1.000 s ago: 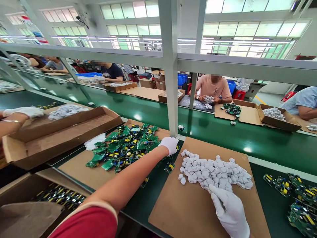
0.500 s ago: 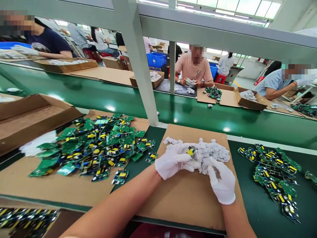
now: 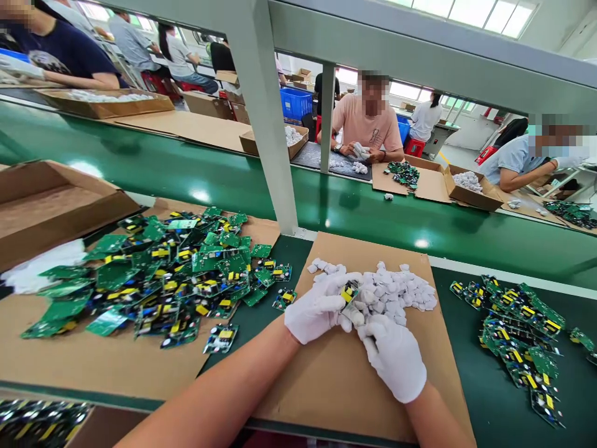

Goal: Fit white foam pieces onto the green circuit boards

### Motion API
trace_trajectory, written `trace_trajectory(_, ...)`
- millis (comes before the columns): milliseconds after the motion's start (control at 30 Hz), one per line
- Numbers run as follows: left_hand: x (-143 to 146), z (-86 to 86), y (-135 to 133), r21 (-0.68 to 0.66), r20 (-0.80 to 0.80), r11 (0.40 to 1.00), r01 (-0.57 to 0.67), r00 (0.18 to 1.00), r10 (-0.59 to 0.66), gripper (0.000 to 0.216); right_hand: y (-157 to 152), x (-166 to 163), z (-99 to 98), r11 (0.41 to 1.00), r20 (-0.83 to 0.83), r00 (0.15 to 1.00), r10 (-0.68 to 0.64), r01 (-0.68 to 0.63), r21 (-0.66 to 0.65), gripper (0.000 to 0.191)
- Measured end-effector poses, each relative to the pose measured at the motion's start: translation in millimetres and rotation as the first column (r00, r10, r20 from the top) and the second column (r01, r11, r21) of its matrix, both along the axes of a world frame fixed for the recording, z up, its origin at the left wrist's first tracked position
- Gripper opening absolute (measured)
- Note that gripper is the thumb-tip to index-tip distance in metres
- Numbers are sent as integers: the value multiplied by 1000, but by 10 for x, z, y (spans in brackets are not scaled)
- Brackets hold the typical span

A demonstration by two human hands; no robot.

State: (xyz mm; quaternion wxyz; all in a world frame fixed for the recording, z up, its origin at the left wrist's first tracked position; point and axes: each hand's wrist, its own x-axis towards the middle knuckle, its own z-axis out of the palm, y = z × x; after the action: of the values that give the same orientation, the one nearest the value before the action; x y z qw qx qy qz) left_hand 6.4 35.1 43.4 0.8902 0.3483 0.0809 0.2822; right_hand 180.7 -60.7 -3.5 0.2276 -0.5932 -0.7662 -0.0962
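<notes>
My left hand [image 3: 317, 308], in a white glove, is closed on a small circuit board [image 3: 349, 292] with a yellow component on it. The board is held tilted over the sheet of cardboard [image 3: 336, 379]. Just right of it, my gloved right hand [image 3: 395, 356] has its thumb and fingers drawn together close to the board's lower side. Whatever its fingertips pinch is hidden. Behind both hands spreads a heap of small white pieces [image 3: 401, 291] on the cardboard.
A big pile of circuit boards [image 3: 177, 267] lies on the left, and a smaller group of boards [image 3: 517, 342] on the right. An open cardboard box [image 3: 51, 205] stands at far left. A metal post [image 3: 275, 124] rises ahead, before a green belt [image 3: 214, 177]. Co-workers sit across it.
My right hand has moved left from the white heap to the board, its fingers drawing together. My left hand has shifted slightly left, still gripping the circuit board. The view has turned a little.
</notes>
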Motion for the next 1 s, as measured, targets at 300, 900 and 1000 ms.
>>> trace_trajectory(300, 27, -9, 22, -11, -1, 999, 46, 999, -46, 58, -40, 108, 220, 880, -720, 608, -335, -71, -469, 19)
trace_trajectory(900, 83, -79, -57, -13, -129, 995, 96, 987, -97, 60, -360, 689, 272, 766, -585, 700, -410, -83, -637, 22)
trace_trajectory(1000, 99, -87, -98, -25, -169, 995, 97, 981, -99, 64, -397, 775, 319, 768, -747, 358, -561, -112, -630, 36)
